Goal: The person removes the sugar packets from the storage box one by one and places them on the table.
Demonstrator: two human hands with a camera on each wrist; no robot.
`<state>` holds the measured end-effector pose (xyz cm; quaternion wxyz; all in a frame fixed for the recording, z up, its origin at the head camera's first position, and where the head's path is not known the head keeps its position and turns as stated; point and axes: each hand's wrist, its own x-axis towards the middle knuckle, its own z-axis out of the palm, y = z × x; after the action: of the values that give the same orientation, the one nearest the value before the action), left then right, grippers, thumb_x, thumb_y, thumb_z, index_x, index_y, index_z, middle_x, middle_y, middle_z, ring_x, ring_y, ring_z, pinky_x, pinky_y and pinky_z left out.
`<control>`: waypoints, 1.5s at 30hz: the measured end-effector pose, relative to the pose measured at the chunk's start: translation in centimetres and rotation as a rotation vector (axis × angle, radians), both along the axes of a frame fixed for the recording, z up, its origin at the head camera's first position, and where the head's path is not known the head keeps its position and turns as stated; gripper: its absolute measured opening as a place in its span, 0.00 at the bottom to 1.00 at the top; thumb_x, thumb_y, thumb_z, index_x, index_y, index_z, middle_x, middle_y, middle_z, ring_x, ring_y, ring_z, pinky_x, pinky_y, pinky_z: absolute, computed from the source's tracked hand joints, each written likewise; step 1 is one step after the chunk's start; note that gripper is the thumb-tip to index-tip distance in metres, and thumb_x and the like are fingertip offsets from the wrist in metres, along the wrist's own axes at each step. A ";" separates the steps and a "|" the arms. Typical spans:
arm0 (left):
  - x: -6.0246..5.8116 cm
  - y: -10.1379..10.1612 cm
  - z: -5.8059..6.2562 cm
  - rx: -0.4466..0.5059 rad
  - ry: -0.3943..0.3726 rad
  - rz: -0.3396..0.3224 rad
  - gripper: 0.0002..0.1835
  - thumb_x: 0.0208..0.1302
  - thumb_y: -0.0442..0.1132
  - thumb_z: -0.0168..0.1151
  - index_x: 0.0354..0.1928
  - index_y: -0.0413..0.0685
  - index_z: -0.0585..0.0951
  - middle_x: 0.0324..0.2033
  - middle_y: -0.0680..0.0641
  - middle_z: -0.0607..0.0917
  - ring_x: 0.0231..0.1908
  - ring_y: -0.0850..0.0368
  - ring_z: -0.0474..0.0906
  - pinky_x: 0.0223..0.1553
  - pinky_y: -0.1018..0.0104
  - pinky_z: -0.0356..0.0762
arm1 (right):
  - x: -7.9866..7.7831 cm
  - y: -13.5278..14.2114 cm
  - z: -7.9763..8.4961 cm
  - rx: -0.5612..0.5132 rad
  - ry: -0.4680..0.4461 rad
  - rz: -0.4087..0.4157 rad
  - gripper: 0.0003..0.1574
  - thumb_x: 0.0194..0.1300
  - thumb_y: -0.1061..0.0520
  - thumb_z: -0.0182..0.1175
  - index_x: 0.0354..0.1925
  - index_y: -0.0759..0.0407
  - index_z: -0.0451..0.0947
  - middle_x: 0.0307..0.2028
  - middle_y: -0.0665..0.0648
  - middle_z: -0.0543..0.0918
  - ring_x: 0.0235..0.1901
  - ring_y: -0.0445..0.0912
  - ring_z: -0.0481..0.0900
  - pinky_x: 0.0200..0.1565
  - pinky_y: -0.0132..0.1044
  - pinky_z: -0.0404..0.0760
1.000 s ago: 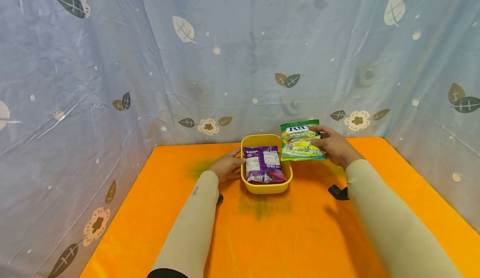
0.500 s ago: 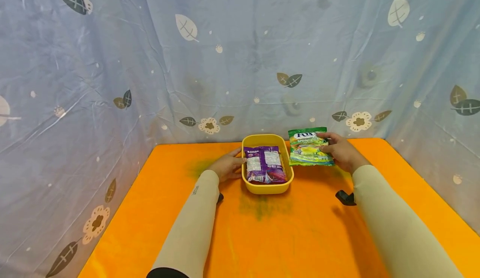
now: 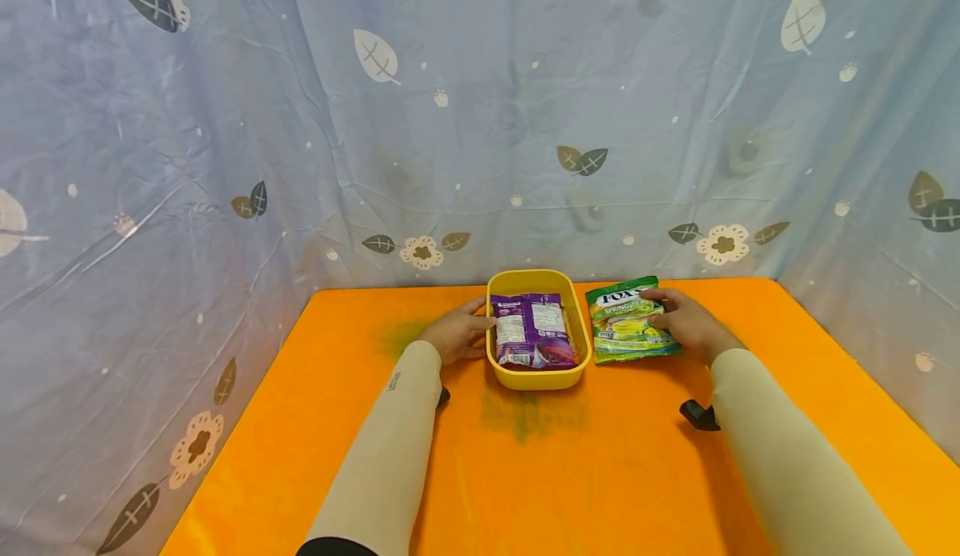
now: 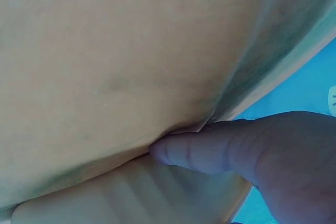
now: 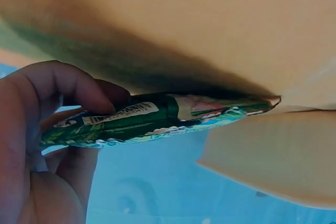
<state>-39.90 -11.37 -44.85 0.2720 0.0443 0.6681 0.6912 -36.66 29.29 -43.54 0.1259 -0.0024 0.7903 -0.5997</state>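
Note:
A yellow container [image 3: 536, 380] stands on the orange table, and my left hand [image 3: 455, 336] holds it at its left side. One fingertip lies over the rim; in the left wrist view the thumb [image 4: 199, 150] presses the outer wall low down. Inside lies a purple packet [image 3: 531, 331], printed side up, with a seam down its middle. To the container's right, my right hand [image 3: 693, 324] grips a green FOX'S sweet bag [image 3: 628, 323] by its right edge. In the right wrist view the bag [image 5: 157, 119] sits between fingers and thumb, its far corner against the table.
The orange table [image 3: 570, 489] ends at a pale blue curtain [image 3: 480, 139] patterned with leaves and flowers, which rises behind it and on both sides. A small black piece [image 3: 700, 415] shows beneath my right wrist. Greenish stains mark the tabletop.
My right hand has moved the sweet bag rightward and down, from overlapping the container's right rim to low over the table beside it. My left hand and the container have stayed in place.

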 end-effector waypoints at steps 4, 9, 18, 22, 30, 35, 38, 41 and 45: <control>0.0 0.0 0.0 -0.006 0.002 0.000 0.37 0.70 0.41 0.56 0.75 0.66 0.52 0.58 0.46 0.75 0.55 0.49 0.73 0.50 0.48 0.74 | -0.2 -0.1 -0.5 0.082 0.047 -0.016 0.35 0.73 0.61 0.50 0.74 0.54 0.52 0.63 0.69 0.61 0.43 0.54 0.75 0.42 0.40 0.79; -0.1 0.1 -0.1 0.000 -0.016 0.010 0.36 0.69 0.42 0.56 0.75 0.68 0.53 0.57 0.45 0.76 0.55 0.49 0.73 0.49 0.49 0.75 | -0.3 -0.4 -0.9 0.134 0.099 -0.061 0.34 0.72 0.63 0.50 0.73 0.56 0.54 0.63 0.69 0.63 0.43 0.53 0.73 0.41 0.36 0.77; -0.2 0.2 -0.3 0.005 -0.025 0.021 0.36 0.69 0.41 0.57 0.74 0.69 0.54 0.58 0.46 0.75 0.56 0.50 0.72 0.49 0.50 0.75 | -0.4 0.1 -1.3 0.221 0.104 -0.128 0.39 0.69 0.62 0.55 0.73 0.55 0.53 0.63 0.73 0.59 0.49 0.59 0.70 0.43 0.40 0.75; -0.3 0.2 -0.3 0.016 -0.033 0.024 0.37 0.69 0.41 0.57 0.74 0.70 0.54 0.59 0.46 0.74 0.58 0.50 0.70 0.49 0.49 0.74 | -0.2 0.9 -1.1 0.200 0.097 -0.146 0.43 0.68 0.62 0.56 0.74 0.57 0.48 0.66 0.73 0.57 0.53 0.61 0.67 0.43 0.43 0.75; -0.3 0.1 -0.2 -0.001 -0.028 0.026 0.37 0.69 0.42 0.57 0.75 0.68 0.52 0.59 0.46 0.74 0.57 0.49 0.71 0.50 0.49 0.74 | 0.4 1.9 -0.3 0.103 0.111 -0.135 0.47 0.65 0.69 0.55 0.75 0.59 0.44 0.66 0.73 0.57 0.36 0.58 0.72 0.35 0.43 0.77; -0.2 0.0 -0.3 -0.004 -0.017 0.022 0.37 0.68 0.41 0.58 0.75 0.68 0.53 0.59 0.45 0.74 0.56 0.49 0.72 0.50 0.48 0.74 | 0.6 2.0 -0.1 0.079 0.115 -0.132 0.46 0.67 0.69 0.54 0.75 0.57 0.44 0.65 0.72 0.59 0.47 0.62 0.72 0.43 0.48 0.77; -0.1 0.0 -0.2 0.005 -0.019 0.025 0.37 0.68 0.41 0.57 0.75 0.68 0.53 0.59 0.45 0.75 0.56 0.50 0.72 0.50 0.48 0.74 | 0.7 2.1 0.0 0.082 0.115 -0.134 0.46 0.67 0.67 0.54 0.75 0.55 0.45 0.65 0.71 0.60 0.54 0.63 0.70 0.49 0.51 0.75; 0.0 0.0 -0.2 0.014 -0.025 0.029 0.37 0.68 0.40 0.57 0.75 0.68 0.54 0.58 0.45 0.75 0.57 0.49 0.72 0.51 0.47 0.73 | 0.8 2.1 0.1 0.063 0.112 -0.131 0.45 0.68 0.66 0.54 0.75 0.54 0.44 0.66 0.70 0.61 0.57 0.63 0.69 0.53 0.54 0.72; 0.0 0.0 -0.1 0.012 -0.023 0.030 0.37 0.68 0.40 0.57 0.75 0.67 0.53 0.58 0.45 0.75 0.57 0.49 0.72 0.51 0.47 0.73 | 0.8 2.0 0.5 0.013 0.107 -0.120 0.45 0.69 0.67 0.53 0.75 0.54 0.44 0.66 0.71 0.60 0.58 0.64 0.68 0.55 0.54 0.71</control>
<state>-39.89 -11.33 -44.94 0.2689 0.0282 0.6614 0.6996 -35.84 31.29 -43.06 0.0473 0.0138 0.7986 -0.5998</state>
